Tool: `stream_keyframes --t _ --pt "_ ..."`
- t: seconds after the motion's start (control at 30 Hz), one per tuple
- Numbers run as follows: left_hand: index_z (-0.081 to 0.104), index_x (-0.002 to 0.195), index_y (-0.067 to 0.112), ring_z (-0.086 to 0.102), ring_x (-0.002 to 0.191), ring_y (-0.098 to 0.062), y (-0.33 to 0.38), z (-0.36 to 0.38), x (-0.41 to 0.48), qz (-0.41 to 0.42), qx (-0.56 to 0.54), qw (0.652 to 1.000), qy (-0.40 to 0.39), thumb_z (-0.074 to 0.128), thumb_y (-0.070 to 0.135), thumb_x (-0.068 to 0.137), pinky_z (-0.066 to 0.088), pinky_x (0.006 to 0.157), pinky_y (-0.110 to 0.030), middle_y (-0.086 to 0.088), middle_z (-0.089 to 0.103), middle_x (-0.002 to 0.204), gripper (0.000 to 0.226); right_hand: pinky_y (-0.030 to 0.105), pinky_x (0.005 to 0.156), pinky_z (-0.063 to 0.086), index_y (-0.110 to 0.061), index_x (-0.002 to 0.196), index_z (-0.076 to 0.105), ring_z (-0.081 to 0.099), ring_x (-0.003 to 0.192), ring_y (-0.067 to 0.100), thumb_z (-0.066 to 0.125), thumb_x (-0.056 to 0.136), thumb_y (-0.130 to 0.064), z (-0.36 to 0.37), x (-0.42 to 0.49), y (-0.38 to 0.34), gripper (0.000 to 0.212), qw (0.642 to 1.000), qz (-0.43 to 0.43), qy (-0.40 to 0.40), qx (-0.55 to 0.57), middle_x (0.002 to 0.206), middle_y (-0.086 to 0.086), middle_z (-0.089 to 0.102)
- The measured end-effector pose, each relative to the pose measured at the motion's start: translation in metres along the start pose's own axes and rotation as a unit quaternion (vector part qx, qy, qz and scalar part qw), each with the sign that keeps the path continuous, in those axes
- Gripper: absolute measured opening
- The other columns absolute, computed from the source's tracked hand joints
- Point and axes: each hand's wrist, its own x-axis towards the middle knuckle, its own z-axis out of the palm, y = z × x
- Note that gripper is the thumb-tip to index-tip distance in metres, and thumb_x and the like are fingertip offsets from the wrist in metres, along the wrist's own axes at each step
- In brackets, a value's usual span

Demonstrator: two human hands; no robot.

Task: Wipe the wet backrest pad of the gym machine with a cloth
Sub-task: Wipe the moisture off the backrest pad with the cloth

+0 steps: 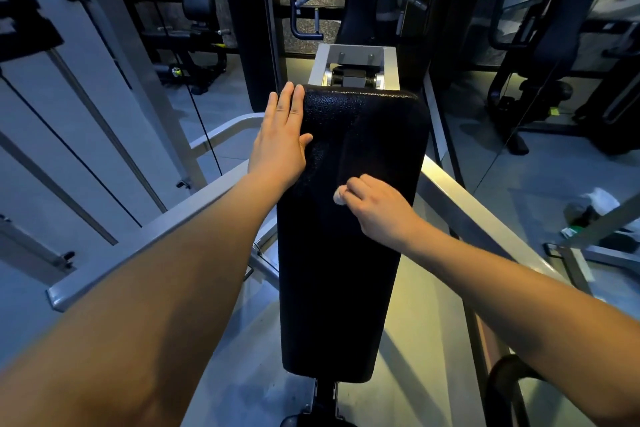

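The long black backrest pad (346,253) of the gym machine runs down the middle of the view, its upper part glistening with wet patches. My left hand (282,135) lies flat with straight fingers on the pad's upper left edge. My right hand (375,206) is curled over a small pale cloth (338,196) and presses it onto the middle of the pad. Only a bit of the cloth peeks out by my fingers.
Grey metal frame bars (485,215) run along both sides of the pad. A metal bracket (353,62) sits above its top. Other gym machines (197,10) stand behind. A white bundle and small items (595,208) lie on the floor at right.
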Motion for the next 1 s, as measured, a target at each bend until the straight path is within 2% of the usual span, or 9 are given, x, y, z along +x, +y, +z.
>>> stream_keyframes --t 0.1,0.2,0.37,0.43,0.6,0.73,0.83,0.93,1.0 --pt "-0.004 0.161 0.022 -0.01 0.155 -0.024 0.002 0.0 0.0 -0.003 -0.005 1.0 0.0 0.051 0.022 0.104 0.014 0.123 -0.041 0.004 -0.008 0.169 0.079 0.042 0.065 0.044 -0.009 0.097 0.066 0.048 0.077 0.03 0.057 0.087 0.004 -0.023 0.028 0.013 0.018 0.998 0.036 0.045 -0.004 0.088 0.011 0.054" --pt "-0.004 0.161 0.022 -0.01 0.155 -0.024 0.001 0.0 -0.001 -0.003 -0.008 1.0 0.0 0.051 0.023 0.104 0.014 0.122 -0.041 0.004 -0.009 0.169 0.079 0.039 0.071 0.044 -0.007 0.106 0.067 0.048 0.08 0.029 0.048 0.095 0.001 -0.024 0.044 0.017 0.023 0.989 0.102 0.104 0.003 0.094 0.011 0.056" --pt "-0.004 0.161 0.023 -0.009 0.155 -0.023 -0.001 -0.002 0.001 -0.001 0.001 1.0 -0.002 0.051 0.024 0.104 0.018 0.123 -0.043 0.005 -0.008 0.169 0.079 0.043 0.07 0.049 -0.008 0.104 0.064 0.05 0.08 0.029 0.062 0.083 0.007 0.019 -0.01 -0.017 0.026 0.999 0.014 -0.025 0.019 0.094 0.01 0.056" --pt "-0.004 0.161 0.023 -0.009 0.155 -0.024 0.0 -0.001 0.0 -0.004 -0.001 1.0 -0.002 0.051 0.024 0.104 0.021 0.123 -0.045 0.005 -0.009 0.169 0.079 0.045 0.067 0.05 -0.012 0.096 0.066 0.051 0.079 0.029 0.068 0.081 0.006 0.012 -0.006 -0.014 0.023 0.998 0.02 -0.041 0.032 0.09 0.008 0.054" --pt "-0.005 0.161 0.023 -0.009 0.155 -0.024 0.001 -0.001 0.0 -0.007 0.001 1.0 -0.004 0.051 0.024 0.104 0.028 0.121 -0.047 0.005 -0.009 0.169 0.079 0.038 0.069 0.044 -0.01 0.108 0.068 0.049 0.082 0.027 0.057 0.096 -0.001 -0.015 0.041 0.004 0.019 0.981 0.143 0.124 0.036 0.095 0.01 0.055" --pt "-0.004 0.161 0.023 -0.008 0.155 -0.023 0.0 -0.004 0.0 0.002 0.005 1.0 -0.008 0.051 0.026 0.104 0.023 0.123 -0.046 0.004 -0.008 0.169 0.079 0.041 0.073 0.049 -0.01 0.114 0.064 0.048 0.083 0.028 0.06 0.09 0.006 0.02 0.001 -0.016 0.029 0.997 0.056 0.014 0.05 0.101 0.009 0.057" --pt "-0.004 0.161 0.023 -0.008 0.155 -0.023 0.0 -0.004 0.0 -0.001 0.005 1.0 -0.009 0.051 0.025 0.104 0.024 0.123 -0.046 0.005 -0.007 0.169 0.079 0.041 0.072 0.053 -0.017 0.114 0.067 0.051 0.089 0.024 0.065 0.092 -0.002 0.023 -0.015 -0.022 0.026 0.991 0.074 -0.071 0.09 0.1 0.004 0.055" --pt "-0.003 0.161 0.022 -0.007 0.155 -0.023 0.001 -0.005 0.0 0.001 0.004 1.0 -0.007 0.051 0.026 0.104 0.022 0.122 -0.043 0.004 -0.007 0.169 0.079 0.04 0.07 0.047 -0.015 0.111 0.07 0.05 0.087 0.027 0.062 0.095 -0.007 -0.001 0.003 -0.014 0.019 0.984 0.142 0.073 0.082 0.099 0.008 0.054" --pt "-0.003 0.161 0.022 -0.007 0.155 -0.023 0.001 -0.006 0.0 0.004 0.007 1.0 -0.008 0.051 0.026 0.104 0.022 0.121 -0.042 0.004 -0.007 0.169 0.078 0.044 0.079 0.045 -0.014 0.106 0.069 0.046 0.099 0.032 0.064 0.096 -0.015 -0.018 0.017 0.0 0.011 0.962 0.228 0.152 0.011 0.111 0.012 0.052"
